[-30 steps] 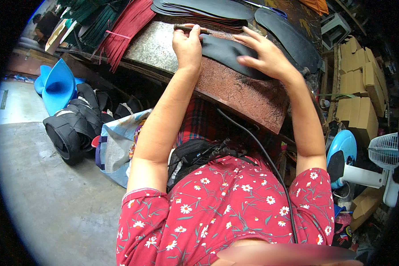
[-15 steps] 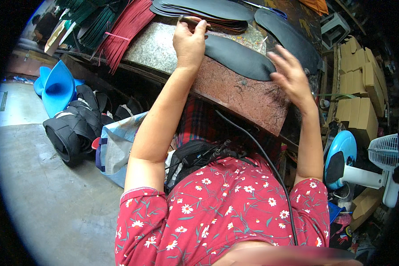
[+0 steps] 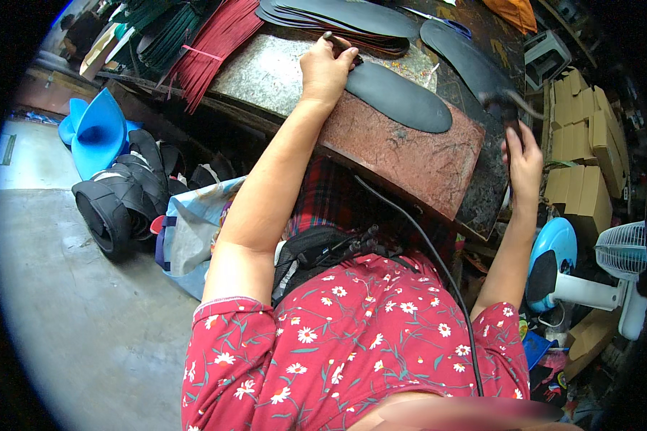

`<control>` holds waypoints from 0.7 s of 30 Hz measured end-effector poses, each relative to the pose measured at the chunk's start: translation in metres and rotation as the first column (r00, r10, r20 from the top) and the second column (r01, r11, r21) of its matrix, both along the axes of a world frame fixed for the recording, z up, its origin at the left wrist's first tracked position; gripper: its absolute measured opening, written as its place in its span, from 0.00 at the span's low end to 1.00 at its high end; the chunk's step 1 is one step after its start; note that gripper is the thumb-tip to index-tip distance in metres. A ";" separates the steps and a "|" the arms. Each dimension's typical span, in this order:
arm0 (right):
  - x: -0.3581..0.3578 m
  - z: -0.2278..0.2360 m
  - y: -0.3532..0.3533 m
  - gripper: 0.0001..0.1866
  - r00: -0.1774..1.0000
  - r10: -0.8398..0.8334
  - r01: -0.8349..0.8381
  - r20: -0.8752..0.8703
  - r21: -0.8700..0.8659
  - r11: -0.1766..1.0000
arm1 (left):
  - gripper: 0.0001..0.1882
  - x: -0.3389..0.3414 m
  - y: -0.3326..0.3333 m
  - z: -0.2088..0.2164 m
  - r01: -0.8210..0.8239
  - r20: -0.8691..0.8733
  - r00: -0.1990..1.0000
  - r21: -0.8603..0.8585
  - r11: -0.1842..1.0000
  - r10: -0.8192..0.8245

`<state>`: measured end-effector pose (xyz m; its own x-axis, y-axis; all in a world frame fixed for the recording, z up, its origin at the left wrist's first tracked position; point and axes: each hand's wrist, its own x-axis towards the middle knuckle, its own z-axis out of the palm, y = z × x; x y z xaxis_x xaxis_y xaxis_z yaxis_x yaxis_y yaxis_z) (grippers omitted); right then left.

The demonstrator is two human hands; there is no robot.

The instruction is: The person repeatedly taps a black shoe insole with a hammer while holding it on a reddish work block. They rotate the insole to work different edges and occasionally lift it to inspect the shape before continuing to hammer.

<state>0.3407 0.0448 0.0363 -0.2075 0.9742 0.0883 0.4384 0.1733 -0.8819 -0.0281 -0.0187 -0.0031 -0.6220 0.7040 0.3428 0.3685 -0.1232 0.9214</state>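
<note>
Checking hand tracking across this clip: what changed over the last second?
The right hand left the dark shoe sole, swung out past the right edge of the stone slab and now grips a hammer, blurred with motion. The left hand slid slightly toward the sole's left tip and presses it there. The sole, slab and stack of soles behind stayed put.

The near end of the dark sole [image 3: 399, 97] is covered by the left hand [image 3: 326, 70]. The tool [image 3: 502, 100] gripped in the right hand [image 3: 525, 161] is smeared by motion blur; its head cannot be made out. The sole stack [image 3: 338, 18] is cut off by the top edge.
</note>
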 end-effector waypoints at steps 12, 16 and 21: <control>-0.139 0.045 -0.031 0.19 0.941 0.166 -0.297 0.295 0.486 0.822 | 0.08 0.023 0.001 0.013 -0.139 -0.625 0.778 -0.063 0.988 0.069; -0.115 0.025 -0.016 0.21 0.950 0.155 -0.241 0.270 0.324 0.915 | 0.04 0.008 0.006 0.002 0.003 0.336 0.940 0.158 0.987 -0.057; -0.106 0.041 -0.020 0.19 0.959 0.094 -0.226 0.268 0.517 0.826 | 0.04 0.007 0.008 -0.003 0.104 0.229 0.963 0.183 0.978 -0.145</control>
<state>0.2347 0.0250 0.0777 -0.4341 0.7357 0.5198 0.5336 0.6749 -0.5096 -0.0209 -0.0103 -0.0062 -0.6112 0.7264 0.3145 0.1114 -0.3144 0.9427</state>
